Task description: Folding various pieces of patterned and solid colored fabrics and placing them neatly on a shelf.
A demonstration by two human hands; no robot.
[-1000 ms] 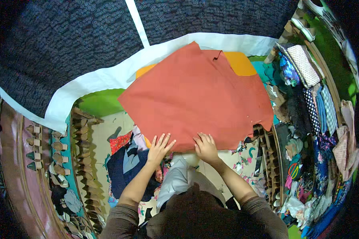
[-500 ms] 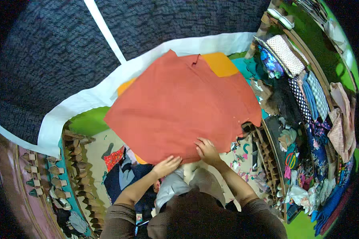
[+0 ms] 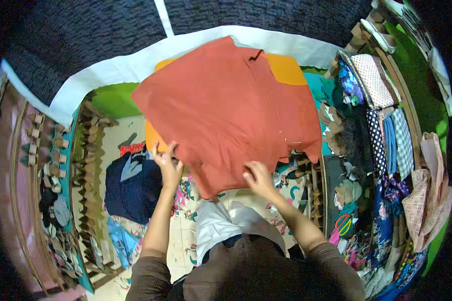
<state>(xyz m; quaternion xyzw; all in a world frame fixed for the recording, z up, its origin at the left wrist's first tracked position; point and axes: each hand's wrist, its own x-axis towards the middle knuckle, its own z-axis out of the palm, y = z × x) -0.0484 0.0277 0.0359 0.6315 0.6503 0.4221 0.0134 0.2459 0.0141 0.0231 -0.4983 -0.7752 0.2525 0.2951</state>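
A large terracotta-coloured cloth (image 3: 226,110) lies spread over a yellow-orange tabletop (image 3: 286,69) in front of me, its near part hanging over the edge toward my lap. Its surface is creased near my hands, and a small notch shows along the far edge. My left hand (image 3: 167,165) is raised at the cloth's left edge, fingers apart; whether it touches the fabric I cannot tell. On the near right part of the cloth rests my right hand (image 3: 258,179), its fingers loosely bent and not gripping.
A rack of shoe lasts (image 3: 89,145) stands to the left. On the right, shelves hold folded fabrics (image 3: 374,80) and scissors (image 3: 343,224) with colourful handles. A dark blue cloth bundle (image 3: 133,188) sits low at left; fabric scraps (image 3: 183,195) litter the floor.
My left hand has left the cloth's near edge and moved up and left. The cloth's near left side is now pulled in and more wrinkled, uncovering more tabletop.
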